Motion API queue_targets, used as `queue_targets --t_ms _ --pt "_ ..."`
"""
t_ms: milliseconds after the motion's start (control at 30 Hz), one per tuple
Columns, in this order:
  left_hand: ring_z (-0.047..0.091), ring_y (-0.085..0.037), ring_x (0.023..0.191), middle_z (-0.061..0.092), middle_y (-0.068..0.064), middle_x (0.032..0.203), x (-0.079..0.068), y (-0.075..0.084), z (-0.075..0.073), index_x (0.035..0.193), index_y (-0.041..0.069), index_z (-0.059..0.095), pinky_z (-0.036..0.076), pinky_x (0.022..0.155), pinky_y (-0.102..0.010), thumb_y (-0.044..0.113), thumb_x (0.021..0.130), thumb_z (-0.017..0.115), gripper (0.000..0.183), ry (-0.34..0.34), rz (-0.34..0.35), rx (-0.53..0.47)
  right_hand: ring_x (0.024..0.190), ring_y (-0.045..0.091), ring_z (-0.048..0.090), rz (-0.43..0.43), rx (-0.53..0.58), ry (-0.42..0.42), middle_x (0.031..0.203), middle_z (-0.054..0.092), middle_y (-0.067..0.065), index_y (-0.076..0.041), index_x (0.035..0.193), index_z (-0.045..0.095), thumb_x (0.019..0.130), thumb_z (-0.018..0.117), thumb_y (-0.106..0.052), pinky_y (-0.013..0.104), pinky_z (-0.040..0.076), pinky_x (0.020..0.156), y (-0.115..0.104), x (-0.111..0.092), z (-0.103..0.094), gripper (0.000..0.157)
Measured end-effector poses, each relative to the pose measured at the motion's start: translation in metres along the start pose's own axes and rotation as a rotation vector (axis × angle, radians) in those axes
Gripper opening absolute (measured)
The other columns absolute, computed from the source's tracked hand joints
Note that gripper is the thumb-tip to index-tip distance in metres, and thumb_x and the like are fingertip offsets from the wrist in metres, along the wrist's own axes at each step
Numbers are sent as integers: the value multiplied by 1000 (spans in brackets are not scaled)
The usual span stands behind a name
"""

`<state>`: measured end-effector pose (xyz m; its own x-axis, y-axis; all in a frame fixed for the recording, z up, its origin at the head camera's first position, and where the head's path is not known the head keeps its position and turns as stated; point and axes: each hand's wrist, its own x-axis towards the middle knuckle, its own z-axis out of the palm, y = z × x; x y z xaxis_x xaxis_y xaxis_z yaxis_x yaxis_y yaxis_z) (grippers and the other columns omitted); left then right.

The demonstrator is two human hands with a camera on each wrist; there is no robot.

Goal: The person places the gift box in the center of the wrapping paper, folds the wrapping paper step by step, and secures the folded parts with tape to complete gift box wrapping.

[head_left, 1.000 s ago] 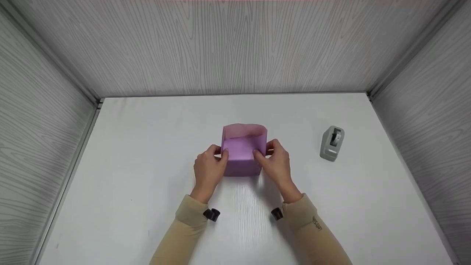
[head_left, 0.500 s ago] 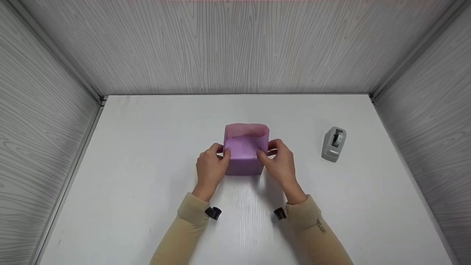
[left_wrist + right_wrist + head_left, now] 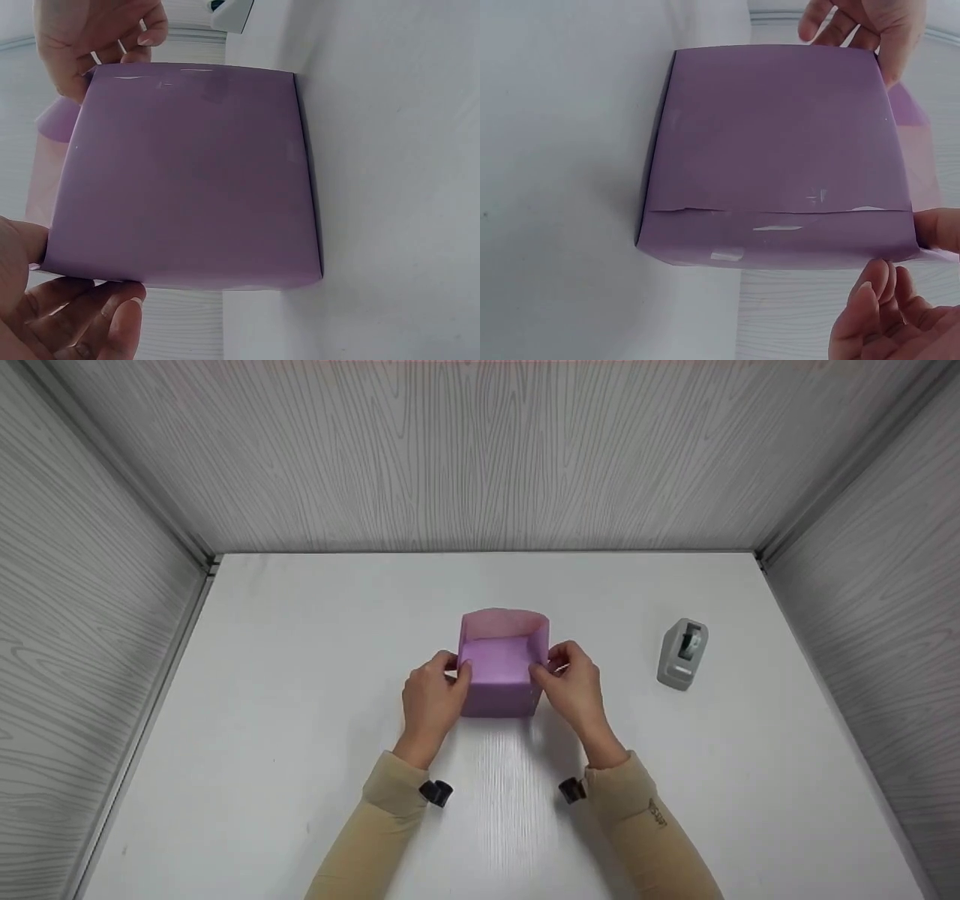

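Head view: grained walls [image 3: 480, 457] edge a white bench [image 3: 300, 637] at nine, twelve, three o'clock. Left hand [image 3: 433, 697] and right hand [image 3: 574, 688], fingers [image 3: 75, 315] barely parted, pinch a central purple box [image 3: 499, 667]; tape dispenser [image 3: 681, 656], three o'clock.

I have one left hand [image 3: 431, 699] and one right hand [image 3: 574, 688], and that makes two. I count one tan left sleeve [image 3: 379, 821] and one tan right sleeve [image 3: 652, 840], so two again. There are two little black wrist cameras [image 3: 436, 792], one on each arm. I see just one purple paper box [image 3: 499, 660]. There is one gray tape dispenser [image 3: 677, 672] with one roll of tape [image 3: 691, 642] in it. I count one white desk [image 3: 300, 660]. I can see three walls: one back wall [image 3: 480, 457], one left wall [image 3: 82, 585] and one right wall [image 3: 877, 547].
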<state>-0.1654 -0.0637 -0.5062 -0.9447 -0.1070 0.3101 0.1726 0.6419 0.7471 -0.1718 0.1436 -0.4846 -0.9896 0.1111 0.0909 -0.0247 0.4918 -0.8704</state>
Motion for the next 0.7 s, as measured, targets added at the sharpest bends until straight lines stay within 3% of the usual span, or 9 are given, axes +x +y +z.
queue_targets --t_ms 267,500,700 --pt "70 -17 71 73 -9 89 0 0 0 94 4 71 56 63 -36 25 93 65 22 3 -3 6 74 19 57 -76 26 26 83 62 7 -3 96 59 84 72 -10 29 45 61 -1 -2 -3 20" --pt "70 -17 70 73 -8 88 0 0 0 94 4 71 56 63 -36 25 93 65 21 1 6 0 68 17 54 -75 -15 66 76 60 6 -3 89 60 84 69 -6 28 43 59 1 2 -1 11" --pt "70 -18 69 73 -9 88 0 0 0 93 3 70 56 62 -37 22 93 65 20 1 28 -2 61 16 53 -162 -121 116 71 59 4 -4 88 59 80 70 -6 30 43 55 0 0 2 14"
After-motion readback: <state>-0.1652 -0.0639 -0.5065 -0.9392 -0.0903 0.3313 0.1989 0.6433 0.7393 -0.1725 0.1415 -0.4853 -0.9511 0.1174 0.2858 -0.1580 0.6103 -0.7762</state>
